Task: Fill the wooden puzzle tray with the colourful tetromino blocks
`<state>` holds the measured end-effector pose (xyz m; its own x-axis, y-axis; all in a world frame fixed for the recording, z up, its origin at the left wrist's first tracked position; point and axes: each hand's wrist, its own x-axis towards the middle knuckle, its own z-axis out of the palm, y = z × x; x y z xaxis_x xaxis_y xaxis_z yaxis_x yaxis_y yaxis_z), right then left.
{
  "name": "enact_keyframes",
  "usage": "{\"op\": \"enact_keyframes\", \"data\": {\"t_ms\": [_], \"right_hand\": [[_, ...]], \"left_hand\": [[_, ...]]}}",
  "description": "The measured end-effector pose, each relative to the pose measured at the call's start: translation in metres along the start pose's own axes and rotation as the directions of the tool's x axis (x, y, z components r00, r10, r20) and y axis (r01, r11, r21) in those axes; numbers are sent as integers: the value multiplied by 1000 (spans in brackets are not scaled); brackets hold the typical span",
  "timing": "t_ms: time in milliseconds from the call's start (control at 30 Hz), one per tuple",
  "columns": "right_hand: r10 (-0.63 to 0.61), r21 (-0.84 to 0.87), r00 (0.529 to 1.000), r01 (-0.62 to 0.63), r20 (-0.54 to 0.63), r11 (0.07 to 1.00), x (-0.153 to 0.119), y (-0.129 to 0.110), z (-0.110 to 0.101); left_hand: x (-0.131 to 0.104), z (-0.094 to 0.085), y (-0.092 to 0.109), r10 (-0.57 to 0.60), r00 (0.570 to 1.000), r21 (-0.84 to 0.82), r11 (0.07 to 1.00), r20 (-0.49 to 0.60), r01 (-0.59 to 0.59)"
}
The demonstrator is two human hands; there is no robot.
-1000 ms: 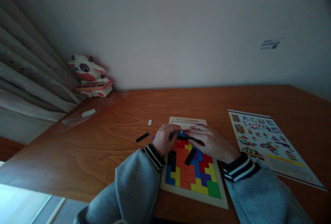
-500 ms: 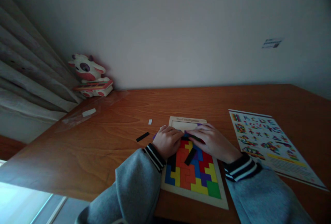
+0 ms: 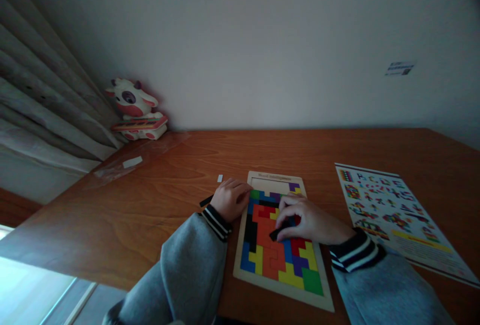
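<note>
The wooden puzzle board (image 3: pixel 275 176) lies on the desk, most of it filled with flat coloured block pieces; a pale gap shows near its top. My right hand (image 3: pixel 303 219) is over the middle of the board, thumb and fingers closed on a black bar-shaped puzzle piece (image 3: pixel 275 234) resting tilted over the orange pieces. At the board's upper left edge is my left hand (image 3: pixel 229 199), its fingers curled together; whatever is in them is hidden. Another black bar piece (image 3: pixel 206 201) sits on the desk, partly behind the left hand.
To the right lies a printed pattern sheet (image 3: pixel 397 215). A small white piece (image 3: pixel 220 178) is on the desk beyond my left hand. Clear plastic wrap (image 3: pixel 108 172) and a cow-shaped toy keyboard (image 3: pixel 138 110) are at the left, by the curtain (image 3: pixel 45 110).
My right hand has come down from the board's top and taken hold of the loose black piece. My left hand has shifted left, off the pieces to the board's edge.
</note>
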<state>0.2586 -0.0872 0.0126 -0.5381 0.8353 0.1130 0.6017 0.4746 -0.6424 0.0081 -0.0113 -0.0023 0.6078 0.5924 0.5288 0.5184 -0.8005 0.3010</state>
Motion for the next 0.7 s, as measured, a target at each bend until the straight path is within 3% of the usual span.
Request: {"op": "enact_keyframes", "data": {"t_ms": [133,233,333,400,467,567,633,700], "right_hand": [[-33,-5,997,32,-70,999,1,1,1],[-77,-72,987,67,-139,995,2,2,3],[-87,-87,972,70,-218,994,3,1,4],[-14,-27,952,6,-306,1000,2,1,2],[127,71,900,-107,-418,992,1,3,-1],[318,220,753,-232,-576,948,-1,12,-6],[379,284,656,-252,-653,925,-2,21,-7],[400,329,600,-230,-693,916,-2,31,-6]], "left_hand": [[-1,-12,-16,22,999,-3,1000,-27,-22],[-12,-31,-39,33,998,35,999,-60,-31],[-31,-55,-65,32,999,70,997,-3,-31],[-47,-70,-78,-8,996,80,997,84,2],[-61,-81,-85,-45,990,76,997,131,35],[-75,-89,-90,-64,988,58,997,139,57],[-78,-88,-92,-55,991,41,998,122,51],[-79,-85,-94,-45,994,28,999,103,43]]}}
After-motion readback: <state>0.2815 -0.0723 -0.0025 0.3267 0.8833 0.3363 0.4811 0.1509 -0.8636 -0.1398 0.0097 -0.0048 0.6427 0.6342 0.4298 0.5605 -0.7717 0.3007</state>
